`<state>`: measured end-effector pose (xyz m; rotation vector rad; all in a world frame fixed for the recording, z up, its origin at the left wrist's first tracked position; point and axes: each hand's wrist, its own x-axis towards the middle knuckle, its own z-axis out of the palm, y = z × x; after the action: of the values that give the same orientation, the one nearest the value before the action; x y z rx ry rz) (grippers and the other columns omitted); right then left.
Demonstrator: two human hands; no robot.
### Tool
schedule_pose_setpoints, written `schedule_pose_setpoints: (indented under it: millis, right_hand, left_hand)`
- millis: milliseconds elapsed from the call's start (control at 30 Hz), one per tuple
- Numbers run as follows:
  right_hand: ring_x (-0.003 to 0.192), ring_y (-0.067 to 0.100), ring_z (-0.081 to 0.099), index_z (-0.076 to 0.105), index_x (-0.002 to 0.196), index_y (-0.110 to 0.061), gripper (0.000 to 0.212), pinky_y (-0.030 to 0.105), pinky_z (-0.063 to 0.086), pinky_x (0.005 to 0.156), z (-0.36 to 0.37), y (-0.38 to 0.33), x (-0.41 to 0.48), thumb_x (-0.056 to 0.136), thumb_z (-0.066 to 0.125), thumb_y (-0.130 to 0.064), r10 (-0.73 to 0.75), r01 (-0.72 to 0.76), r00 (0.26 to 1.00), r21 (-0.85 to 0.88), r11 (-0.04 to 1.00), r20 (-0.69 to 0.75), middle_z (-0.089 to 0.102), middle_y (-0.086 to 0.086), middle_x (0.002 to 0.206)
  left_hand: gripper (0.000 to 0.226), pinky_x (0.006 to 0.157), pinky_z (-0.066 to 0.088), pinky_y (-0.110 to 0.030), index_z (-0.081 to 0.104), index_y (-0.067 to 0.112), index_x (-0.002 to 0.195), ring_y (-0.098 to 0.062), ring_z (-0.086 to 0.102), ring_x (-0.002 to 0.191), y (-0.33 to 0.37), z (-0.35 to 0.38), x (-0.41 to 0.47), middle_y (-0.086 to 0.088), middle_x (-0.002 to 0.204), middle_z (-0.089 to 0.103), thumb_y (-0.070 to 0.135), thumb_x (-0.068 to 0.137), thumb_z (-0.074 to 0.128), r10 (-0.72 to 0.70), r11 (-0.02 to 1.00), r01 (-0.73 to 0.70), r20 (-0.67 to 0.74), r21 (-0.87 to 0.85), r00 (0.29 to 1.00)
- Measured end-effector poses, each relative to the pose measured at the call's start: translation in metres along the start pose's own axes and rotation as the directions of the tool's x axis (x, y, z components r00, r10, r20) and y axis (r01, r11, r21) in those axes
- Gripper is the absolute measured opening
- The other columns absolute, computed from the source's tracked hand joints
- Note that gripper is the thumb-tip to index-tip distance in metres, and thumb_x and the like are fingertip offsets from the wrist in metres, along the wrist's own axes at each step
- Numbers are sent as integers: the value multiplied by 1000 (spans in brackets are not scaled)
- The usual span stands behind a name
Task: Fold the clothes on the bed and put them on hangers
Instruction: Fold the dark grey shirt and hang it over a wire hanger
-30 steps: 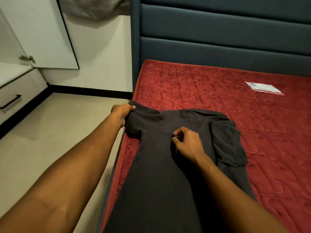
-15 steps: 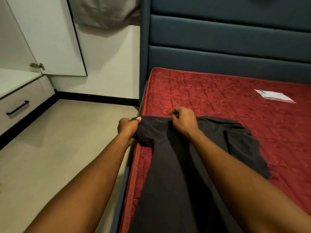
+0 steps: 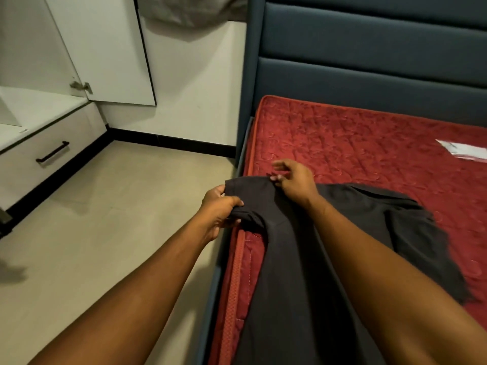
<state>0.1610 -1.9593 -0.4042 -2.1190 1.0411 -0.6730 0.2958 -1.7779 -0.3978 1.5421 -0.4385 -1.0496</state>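
Dark shirt (image 3: pixel 303 259) lying flat on the red mattress (image 3: pixel 369 143), from centre toward 6 o'clock.
Cloth appears light, limp and not slippery, best taken at the shoulders. The left hand (image 3: pixel 218 212) grips the sleeve at 9 o'clock, and the right hand (image 3: pixel 295 183) pinches the top edge at 12, forefinger lifted. Quilted mattress yields softly; blue headboard (image 3: pixel 369 61) at 1 o'clock, pale floor (image 3: pixel 118 206) and white drawer (image 3: pixel 52 151) at 9–10, small packet (image 3: pixel 463 151) at 3.

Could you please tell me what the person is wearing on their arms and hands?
Nothing that shows. The left hand and right hand are bare, without visible gloves, rings or watch, and the left forearm and right forearm are uncovered; no sleeve reaches into view.
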Motion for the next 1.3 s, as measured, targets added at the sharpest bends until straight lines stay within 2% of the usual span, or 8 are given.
schedule_pose_setpoints:
  millis: [133, 233, 367, 467, 733, 867, 1100, 1300]
  right_hand:
    - [82, 21, 76, 72, 99, -12, 31, 38, 63, 77, -16, -2, -37, 85, 51, 6, 182, -110, 962, 317, 942, -205, 76, 4, 90]
    - [66, 26, 72, 67, 95, -4, 14, 33, 61, 59, -18, -12, -66, 101, 57, -11, 313, -248, 950, 546, 800, -27, 72, 18, 83]
    - [81, 32, 76, 70, 111, -2, 84, 44, 63, 72, -21, 3, -71, 92, 43, -79, 517, -471, 838, 714, 519, 177, 76, 19, 97]
    - [107, 34, 73, 64, 135, -17, 131, 56, 57, 95, -21, 28, -77, 41, 54, -108, 593, -472, 778, 817, 332, 208, 71, 12, 126]
    - [79, 33, 72, 70, 81, -10, 13, 36, 58, 53, -17, 6, -109, 74, 81, -10, 608, -479, 792, 552, 683, -65, 72, 14, 84]
    - [83, 32, 72, 68, 74, -20, 12, 50, 64, 64, -23, 14, -102, 78, 76, -12, 561, -471, 819, 419, 777, -121, 72, 12, 91]
    - [92, 22, 68, 77, 104, -15, 20, 27, 54, 78, -78, -10, -105, 85, 71, -15, 478, -385, 810, 306, 870, -340, 75, 7, 102]
    - [112, 34, 66, 73, 117, -7, 27, 36, 51, 93, -130, 18, -128, 92, 67, -16, 544, -458, 745, 297, 838, -387, 72, 18, 120]
  left_hand:
    - [32, 45, 49, -24, 67, 19, 112, -23, 65, 73, 4, 11, -12, -11, 100, 72, -2, 89, 60, 46, 997, -47, -30, -60, 999]
    - [37, 45, 50, -25, 65, 22, 122, -20, 67, 71, 18, 23, -20, -5, 99, 73, 2, 91, 63, 183, 983, -182, -31, 38, 983]
    - [34, 54, 58, -33, 61, 14, 135, -27, 66, 78, 42, 45, -46, -16, 95, 66, 18, 101, 61, 205, 968, -241, 345, 66, 916]
    - [22, 58, 55, -32, 69, 3, 115, -27, 66, 70, 39, 46, -70, -19, 86, 68, 17, 103, 57, 171, 966, -215, 272, 142, 947]
    - [46, 73, 60, -40, 68, 12, 85, -24, 69, 75, -34, 27, -147, -2, 78, 72, 55, 74, 82, 161, 529, -229, 168, 817, 973]
    - [52, 73, 51, -35, 55, 18, 108, -32, 65, 96, -46, 28, -194, -6, 104, 64, 48, 74, 80, 117, 233, -191, 168, 953, 979]
    - [38, 79, 53, -41, 51, 17, 120, -40, 64, 102, -54, 61, -250, -15, 107, 66, 26, 86, 67, 311, 305, -366, 271, 879, 911]
    - [68, 84, 53, -40, 32, 12, 146, -35, 67, 109, -70, 121, -287, -13, 116, 68, 23, 90, 69, 232, 34, -423, 405, 905, 884]
